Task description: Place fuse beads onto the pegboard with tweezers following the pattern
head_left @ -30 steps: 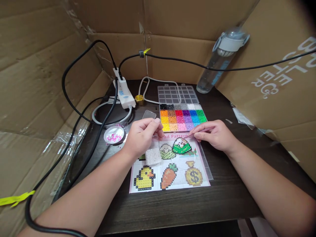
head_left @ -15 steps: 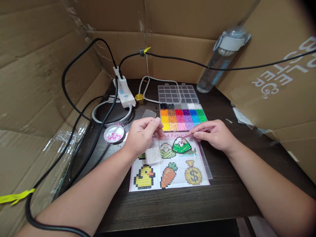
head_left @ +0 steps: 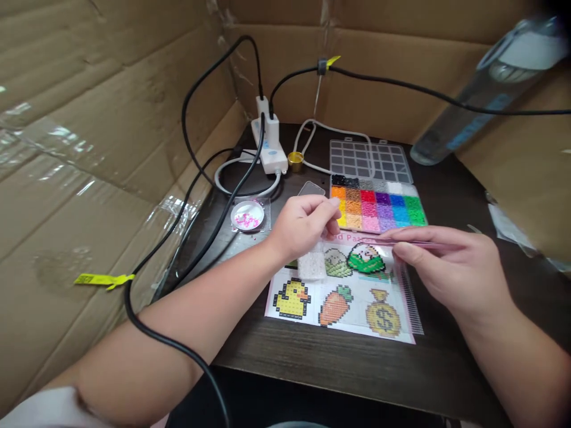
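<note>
My left hand is closed, with thumb and forefinger together. Just beneath its curled fingers is a small clear box of white beads, its upper end hidden by the hand, which appears to grip it. In my right hand is a thin pair of pinkish tweezers, pointing left above the pattern sheet. Below their tips sits a green, white and black bead figure on the clear pegboard. I cannot make out any bead in the tips.
Behind my hands, the sorted bead case stands with its clear lid folded back. A white dish holds pink beads. Further back are a power strip, a gold cup and a bottle. A black cable crosses my left forearm.
The camera view has turned left, so everything sits further right. My right hand has drawn back from the bead figure, lifting the tweezers off it. The left hand keeps its pose over the box.
</note>
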The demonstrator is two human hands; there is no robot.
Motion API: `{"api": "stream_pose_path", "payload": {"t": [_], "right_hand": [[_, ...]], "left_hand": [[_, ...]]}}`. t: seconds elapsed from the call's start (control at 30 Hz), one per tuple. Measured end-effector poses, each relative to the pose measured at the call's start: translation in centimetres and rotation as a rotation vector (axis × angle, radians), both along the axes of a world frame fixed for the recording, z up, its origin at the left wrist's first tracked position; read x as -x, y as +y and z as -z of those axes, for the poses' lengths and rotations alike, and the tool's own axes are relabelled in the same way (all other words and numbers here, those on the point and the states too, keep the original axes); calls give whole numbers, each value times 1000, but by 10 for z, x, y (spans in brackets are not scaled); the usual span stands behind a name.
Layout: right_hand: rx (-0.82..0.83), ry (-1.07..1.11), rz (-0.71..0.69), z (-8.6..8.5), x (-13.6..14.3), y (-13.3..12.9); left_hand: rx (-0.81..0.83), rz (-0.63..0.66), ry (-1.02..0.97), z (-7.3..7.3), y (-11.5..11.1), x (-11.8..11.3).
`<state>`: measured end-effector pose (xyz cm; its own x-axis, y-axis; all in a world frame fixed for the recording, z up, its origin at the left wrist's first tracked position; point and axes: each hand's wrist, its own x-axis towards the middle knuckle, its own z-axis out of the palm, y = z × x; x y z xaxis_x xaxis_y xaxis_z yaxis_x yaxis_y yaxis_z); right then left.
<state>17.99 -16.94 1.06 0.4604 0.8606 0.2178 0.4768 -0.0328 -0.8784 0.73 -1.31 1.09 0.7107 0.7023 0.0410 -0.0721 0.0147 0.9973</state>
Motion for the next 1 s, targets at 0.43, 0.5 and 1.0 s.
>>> {"api": "stream_pose_path", "payload": {"t": [0.43,0.5,1.0], "right_hand": [[-72,-184,-321,-3,54,8],[-52,-183,-306,-2,53,7],[-94,-264,-289,2,48,5]], "left_hand": [[51,7,-31,1,-1,-1],[45,10,-32,1,-1,-1],[58,24,-42,1,-2,-2]]}}
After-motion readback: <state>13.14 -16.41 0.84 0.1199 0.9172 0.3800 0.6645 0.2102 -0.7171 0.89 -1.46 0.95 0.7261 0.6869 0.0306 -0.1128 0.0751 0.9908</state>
